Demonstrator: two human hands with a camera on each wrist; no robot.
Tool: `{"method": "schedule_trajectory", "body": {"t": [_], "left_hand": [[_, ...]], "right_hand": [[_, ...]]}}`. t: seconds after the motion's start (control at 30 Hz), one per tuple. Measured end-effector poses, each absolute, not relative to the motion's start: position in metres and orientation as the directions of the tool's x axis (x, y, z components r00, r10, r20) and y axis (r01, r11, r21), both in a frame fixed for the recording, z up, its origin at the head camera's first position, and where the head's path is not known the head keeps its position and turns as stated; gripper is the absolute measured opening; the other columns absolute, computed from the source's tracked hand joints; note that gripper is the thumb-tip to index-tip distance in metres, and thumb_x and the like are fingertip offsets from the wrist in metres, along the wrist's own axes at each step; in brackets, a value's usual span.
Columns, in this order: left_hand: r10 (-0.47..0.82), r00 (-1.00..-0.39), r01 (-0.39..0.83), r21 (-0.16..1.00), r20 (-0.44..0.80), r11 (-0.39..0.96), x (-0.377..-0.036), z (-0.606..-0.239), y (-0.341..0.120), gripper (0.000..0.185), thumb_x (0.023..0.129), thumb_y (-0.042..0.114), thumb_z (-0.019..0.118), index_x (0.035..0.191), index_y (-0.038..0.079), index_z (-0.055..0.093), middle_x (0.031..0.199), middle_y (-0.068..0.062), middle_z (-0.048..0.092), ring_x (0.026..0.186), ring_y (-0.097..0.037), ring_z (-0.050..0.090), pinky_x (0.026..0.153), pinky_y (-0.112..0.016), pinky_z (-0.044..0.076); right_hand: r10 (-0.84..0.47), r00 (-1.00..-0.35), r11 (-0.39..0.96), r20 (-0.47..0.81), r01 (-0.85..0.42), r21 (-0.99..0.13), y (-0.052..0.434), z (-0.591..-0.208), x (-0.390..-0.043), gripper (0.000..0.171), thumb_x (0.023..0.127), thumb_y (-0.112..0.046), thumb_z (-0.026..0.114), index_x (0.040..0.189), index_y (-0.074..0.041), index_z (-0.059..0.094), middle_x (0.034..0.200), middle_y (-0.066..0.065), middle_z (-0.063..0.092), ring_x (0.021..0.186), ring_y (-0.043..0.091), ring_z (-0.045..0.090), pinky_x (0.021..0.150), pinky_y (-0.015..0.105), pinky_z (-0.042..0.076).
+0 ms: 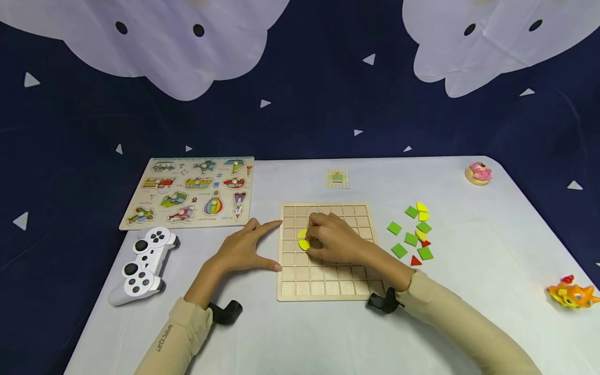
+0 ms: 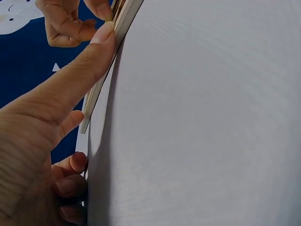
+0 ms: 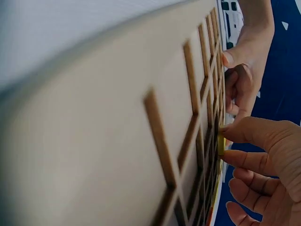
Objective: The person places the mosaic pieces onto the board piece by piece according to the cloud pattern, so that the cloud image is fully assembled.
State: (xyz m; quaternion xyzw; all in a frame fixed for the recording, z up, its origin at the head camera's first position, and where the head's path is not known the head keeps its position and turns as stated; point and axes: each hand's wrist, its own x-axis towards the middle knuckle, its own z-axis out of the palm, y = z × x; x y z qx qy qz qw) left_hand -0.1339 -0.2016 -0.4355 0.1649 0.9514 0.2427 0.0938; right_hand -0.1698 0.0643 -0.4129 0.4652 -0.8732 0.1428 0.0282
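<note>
A wooden grid board [image 1: 324, 301] lies on the white table in front of me. My left hand [image 1: 241, 249] is at its left edge, thumb and index finger spread apart with their tips against the frame. Over the board's upper left cells, my right hand [image 1: 335, 239] pinches a small yellow quarter-circle piece [image 3: 221, 142] between thumb and finger. Yellow pieces [image 1: 302, 233] show beside those fingertips in the head view. The right hand hides the cells beneath it. In the right wrist view, a bit of red [image 3: 209, 216] shows farther along the board.
Green squares [image 1: 399, 250], yellow quarter-circles [image 1: 422, 207] and red triangles [image 1: 416, 261] lie loose right of the board. A pattern card [image 1: 337, 178] is behind it. Leftward are a vehicle puzzle [image 1: 197, 199] and a white game controller [image 1: 145, 265]. Two small toys, pink [image 1: 479, 173] and orange [image 1: 573, 294], stand far right.
</note>
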Motion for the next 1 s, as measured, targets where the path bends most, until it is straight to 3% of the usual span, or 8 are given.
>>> {"method": "schedule_trajectory", "body": {"t": [0.3, 0.67, 1.0], "left_hand": [[0.357, -0.929, 0.268, 0.49, -0.096, 0.829, -0.134, -0.435, -0.201, 0.107, 0.059, 0.067, 0.085, 0.151, 0.032, 0.042, 0.095, -0.002, 0.041, 0.07, -0.016, 0.042, 0.06, -0.03, 0.035], [0.364, -0.928, 0.277, 0.497, -0.085, 0.822, -0.133, -0.436, -0.201, 0.107, 0.059, 0.067, 0.085, 0.151, 0.032, 0.042, 0.095, -0.002, 0.041, 0.069, -0.016, 0.042, 0.06, -0.03, 0.036], [0.359, -0.93, 0.275, 0.497, -0.08, 0.823, -0.133, -0.438, -0.202, 0.108, 0.058, 0.069, 0.084, 0.151, 0.033, 0.042, 0.096, -0.002, 0.042, 0.071, -0.016, 0.043, 0.061, -0.03, 0.037]], "right_hand": [[-0.775, -0.606, 0.56, 0.18, -0.79, -0.249, 0.059, -0.42, -0.162, 0.013, 0.087, -0.023, 0.075, 0.09, -0.011, 0.069, 0.087, -0.001, 0.054, 0.077, 0.013, 0.047, 0.081, 0.039, 0.045], [-0.728, -0.661, 0.62, 0.18, -0.747, -0.24, 0.056, -0.418, -0.156, 0.013, 0.085, -0.017, 0.077, 0.093, -0.011, 0.069, 0.087, 0.0, 0.054, 0.08, 0.016, 0.045, 0.074, 0.032, 0.041], [-0.713, -0.683, 0.641, 0.158, -0.726, -0.249, 0.056, -0.417, -0.154, 0.018, 0.087, -0.022, 0.074, 0.101, -0.01, 0.07, 0.094, 0.003, 0.057, 0.087, 0.019, 0.049, 0.08, 0.038, 0.044]]}}
